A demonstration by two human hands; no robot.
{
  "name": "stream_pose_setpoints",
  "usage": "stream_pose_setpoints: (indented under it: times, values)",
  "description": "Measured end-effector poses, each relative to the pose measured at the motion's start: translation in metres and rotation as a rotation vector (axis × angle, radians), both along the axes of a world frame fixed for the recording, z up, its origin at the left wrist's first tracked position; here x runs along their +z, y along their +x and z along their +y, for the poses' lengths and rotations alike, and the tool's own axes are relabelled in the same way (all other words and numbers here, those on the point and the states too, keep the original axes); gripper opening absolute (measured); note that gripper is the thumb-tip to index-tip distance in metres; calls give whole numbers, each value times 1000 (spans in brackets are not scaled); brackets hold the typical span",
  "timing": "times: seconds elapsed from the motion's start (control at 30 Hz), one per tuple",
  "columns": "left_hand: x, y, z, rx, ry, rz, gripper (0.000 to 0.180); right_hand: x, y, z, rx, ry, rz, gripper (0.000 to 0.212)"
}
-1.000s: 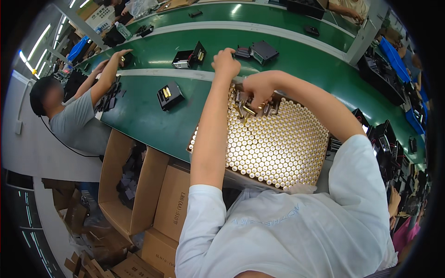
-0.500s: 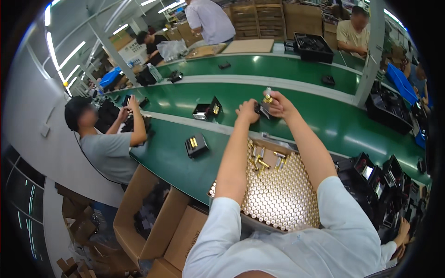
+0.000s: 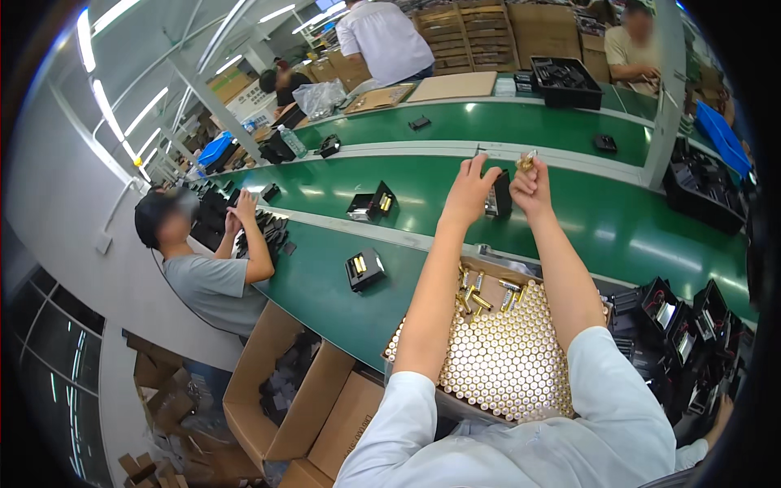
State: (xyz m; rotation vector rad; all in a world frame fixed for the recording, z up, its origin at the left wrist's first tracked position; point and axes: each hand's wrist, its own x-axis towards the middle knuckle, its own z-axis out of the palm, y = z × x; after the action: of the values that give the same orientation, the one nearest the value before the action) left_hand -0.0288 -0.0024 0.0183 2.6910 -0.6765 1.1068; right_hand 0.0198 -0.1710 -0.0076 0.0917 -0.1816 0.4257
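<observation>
Overhead, two hands are raised above the green conveyor belt point(image 3: 569, 211). A small black box point(image 3: 498, 193) is gripped in the left hand point(image 3: 469, 191), while a gold battery point(image 3: 527, 160) is pinched between the fingertips of the right hand point(image 3: 530, 189), just beside the box. A tray of batteries point(image 3: 504, 358) is seen on the near side of the belt, below both forearms. Another worker point(image 3: 203, 268) is seated to the belt's left.
</observation>
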Motion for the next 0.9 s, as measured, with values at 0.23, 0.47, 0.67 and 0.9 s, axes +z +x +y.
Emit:
stream_pose_setpoints:
  times: [0.23, 0.47, 0.67, 0.9]
  values:
    - [3, -23, -31, -420, -860, 718, 45, -24, 43, -42, -225, 265, -202, 6]
    - [-27, -4, -26, -175, -430, 552, 35, -21, 47, -35, -213, 94, -161, 6]
    - [-29, -3, -30, -97, -76, 456, 34, 3, 33, -21, -405, -629, -157, 11]
    - [-9, 0, 3, 27, -1015, 838, 41, 31, 7, -7, -1277, -1551, -866, 14]
